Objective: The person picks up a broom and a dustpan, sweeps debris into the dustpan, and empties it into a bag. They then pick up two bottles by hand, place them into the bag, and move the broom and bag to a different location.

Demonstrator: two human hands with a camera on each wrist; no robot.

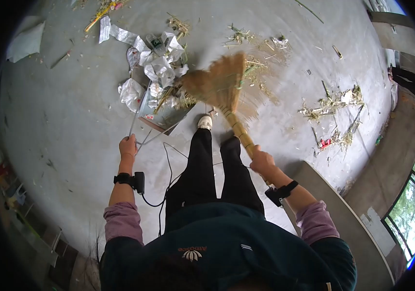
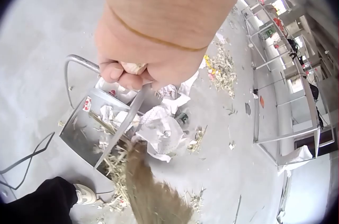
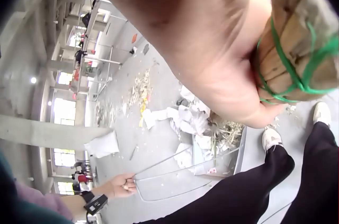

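Note:
My left hand [image 1: 128, 146] grips the thin metal handle [image 2: 127, 120] of a dustpan [image 1: 171, 117], which rests on the floor ahead of my feet. Straw bits and crumpled white wrappers [image 1: 160, 70] fill the pan's mouth and spill out beyond it. In my right hand [image 1: 263, 162] is the bamboo handle of a straw broom [image 1: 224, 80], bound with green cord in the right wrist view. The broom's bristles are blurred and fan out beside the dustpan's right edge, over some of the straw. In the left wrist view the bristle tips [image 2: 159, 203] overlap litter near the pan.
More straw litter [image 1: 336, 104] lies to the right, with another patch [image 1: 239, 36] farther ahead. A low grey ledge [image 1: 338, 208] stands beside my right arm. A black cable [image 1: 168, 165] hangs by my left leg. Another person [image 1: 413, 82] is at the far right. Metal racks [image 2: 283, 91] line one side.

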